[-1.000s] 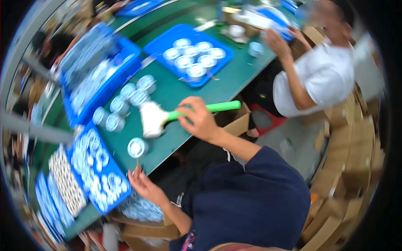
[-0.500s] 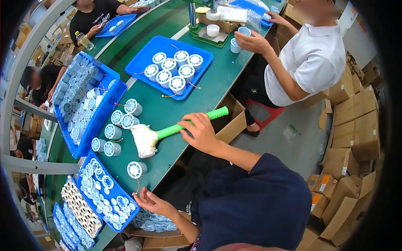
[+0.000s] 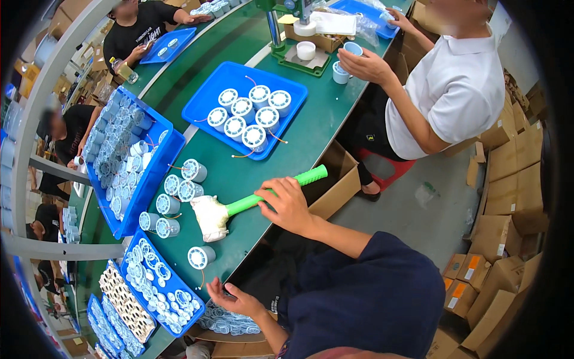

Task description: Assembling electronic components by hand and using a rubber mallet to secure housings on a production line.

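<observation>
My right hand (image 3: 289, 206) is closed round the green handle of a mallet (image 3: 242, 204), whose head is wrapped in white cloth and rests on the green table. My left hand (image 3: 239, 301) is held at the table's near edge, palm up, fingers apart and holding nothing. Just beyond its fingers stands a single light-blue cylindrical cup (image 3: 201, 257) with a slotted white top and a thin wire hanging from it. Left of the mallet head, several similar cylinders (image 3: 190, 191) are grouped together, some with wires showing.
A blue tray (image 3: 197, 107) carries several finished-looking cylinders. A blue bin (image 3: 173, 143) piled with cups and a blue tray of rings and discs (image 3: 192, 326) line the left. A person in white (image 3: 445, 90) handles cups beside a green press (image 3: 302, 57). Cardboard boxes (image 3: 514, 179) stack at right.
The view has shifted a little, so the table's things sit slightly lower and further right in the picture. Both hands keep nearly the same pose, the right still on the mallet.
</observation>
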